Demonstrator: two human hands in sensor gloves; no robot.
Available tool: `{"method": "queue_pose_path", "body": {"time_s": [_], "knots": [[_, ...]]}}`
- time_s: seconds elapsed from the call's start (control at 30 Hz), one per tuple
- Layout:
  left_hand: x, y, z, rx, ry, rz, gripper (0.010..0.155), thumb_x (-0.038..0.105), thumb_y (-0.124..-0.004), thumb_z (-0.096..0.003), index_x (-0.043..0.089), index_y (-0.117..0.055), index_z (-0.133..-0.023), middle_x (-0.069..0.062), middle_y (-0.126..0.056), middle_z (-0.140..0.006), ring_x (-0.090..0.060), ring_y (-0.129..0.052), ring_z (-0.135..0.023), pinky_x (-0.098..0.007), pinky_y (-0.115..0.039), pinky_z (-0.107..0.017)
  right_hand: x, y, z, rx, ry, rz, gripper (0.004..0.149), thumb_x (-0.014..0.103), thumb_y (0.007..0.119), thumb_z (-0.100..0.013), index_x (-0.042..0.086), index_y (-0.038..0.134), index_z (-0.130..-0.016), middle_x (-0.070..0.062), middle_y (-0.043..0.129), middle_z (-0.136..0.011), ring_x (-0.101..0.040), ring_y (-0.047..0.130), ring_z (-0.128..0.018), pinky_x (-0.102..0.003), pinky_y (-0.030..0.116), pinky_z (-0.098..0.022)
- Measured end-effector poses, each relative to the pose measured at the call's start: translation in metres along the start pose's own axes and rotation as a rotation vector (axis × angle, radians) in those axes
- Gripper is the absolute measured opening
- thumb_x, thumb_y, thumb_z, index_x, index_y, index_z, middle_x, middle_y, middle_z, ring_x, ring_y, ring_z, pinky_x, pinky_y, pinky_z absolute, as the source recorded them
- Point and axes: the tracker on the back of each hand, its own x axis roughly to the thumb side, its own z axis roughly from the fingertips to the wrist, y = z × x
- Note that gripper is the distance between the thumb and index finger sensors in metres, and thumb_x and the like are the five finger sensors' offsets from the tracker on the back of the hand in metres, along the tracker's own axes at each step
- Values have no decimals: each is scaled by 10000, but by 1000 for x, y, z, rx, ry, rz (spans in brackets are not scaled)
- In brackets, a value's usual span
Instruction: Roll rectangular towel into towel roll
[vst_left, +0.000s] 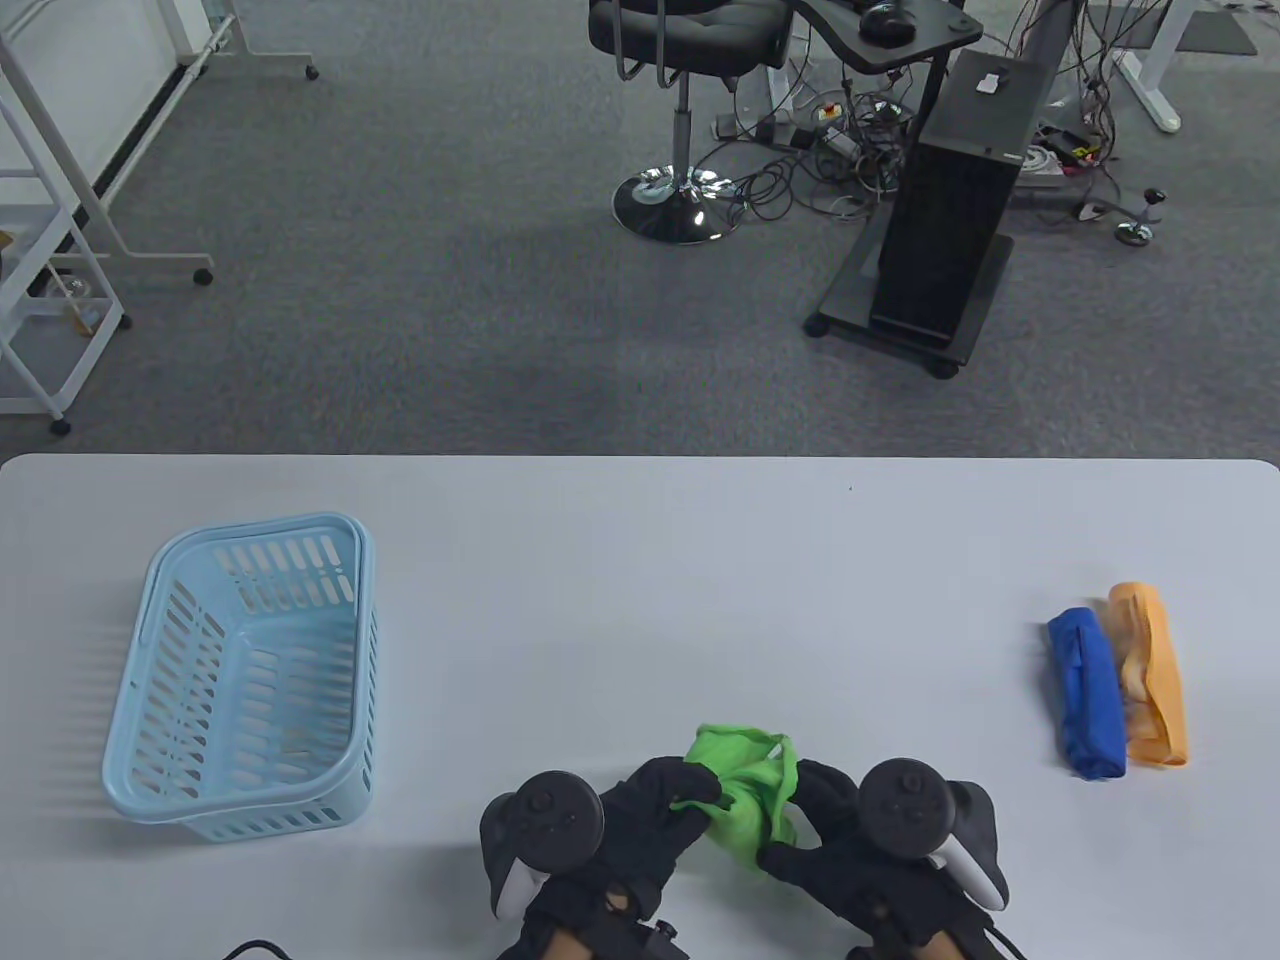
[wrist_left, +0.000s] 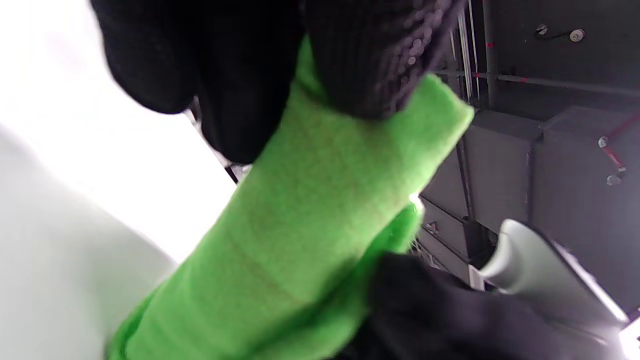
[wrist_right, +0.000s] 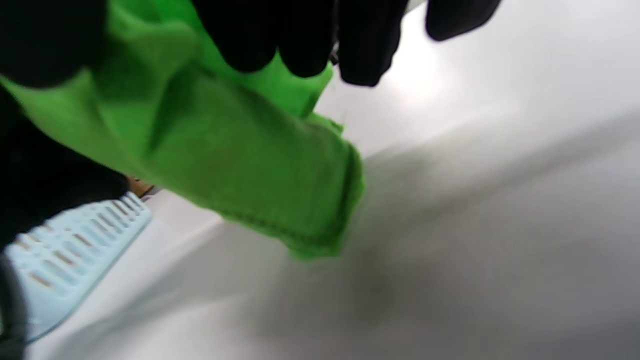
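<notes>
A green towel (vst_left: 745, 790), folded or partly rolled into a thick bundle, is held between both hands near the table's front edge. My left hand (vst_left: 665, 805) grips its left side, fingers curled over the cloth. My right hand (vst_left: 815, 835) grips its right and lower side. In the left wrist view the towel (wrist_left: 300, 235) fills the middle, pinched under my dark gloved fingers (wrist_left: 370, 55). In the right wrist view the towel (wrist_right: 240, 165) hangs from my fingers (wrist_right: 300, 35) above the white table, its stitched end free.
A light blue slotted basket (vst_left: 150, 640) stands at the table's left; it also shows in the right wrist view (wrist_right: 65, 240). A rolled blue towel (vst_left: 1087, 692) and a rolled orange towel (vst_left: 1155, 675) lie side by side at the right. White table (vst_left: 640, 560) stretches beyond.
</notes>
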Motion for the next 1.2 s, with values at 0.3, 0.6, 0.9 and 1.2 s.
{"method": "queue_pose_path", "body": {"time_s": [0.3, 0.6, 0.9, 1.2], "knots": [[-15, 24, 7, 166, 149, 25, 525, 389, -791, -413, 198, -869, -896, -183, -891, -914, -373, -990, -722, -582, -765, -536, -13, -24, 3, -333, 72, 97, 477, 363, 812, -295, 211, 842, -746, -57, 734, -893, -305, 836, -823, -606, 590, -655], [-45, 68, 24, 339, 481, 42, 722, 424, -755, -432, 70, -626, -1048, -305, -622, -1043, -458, -851, -817, -625, -684, -571, -42, -65, 18, -554, 269, 201, 476, 335, 805, -299, 208, 860, -755, -73, 756, -882, -306, 862, -794, -590, 619, -644], [-40, 85, 29, 410, 486, -157, 784, 467, -738, -430, 88, -512, -1077, -293, -549, -1069, -441, -826, -843, -616, -681, -582, -79, -106, 47, -768, 494, 184, 481, 342, 803, -302, 200, 865, -758, -85, 762, -877, -305, 869, -783, -583, 632, -635], [-37, 73, 21, 251, 388, -25, 655, 490, -747, -421, 249, -727, -1029, -234, -951, -849, -418, -1022, -647, -583, -797, -474, -59, -96, 45, -671, 376, 175, 545, 409, 790, -304, 198, 839, -804, -94, 717, -915, -319, 821, -826, -598, 596, -651]]}}
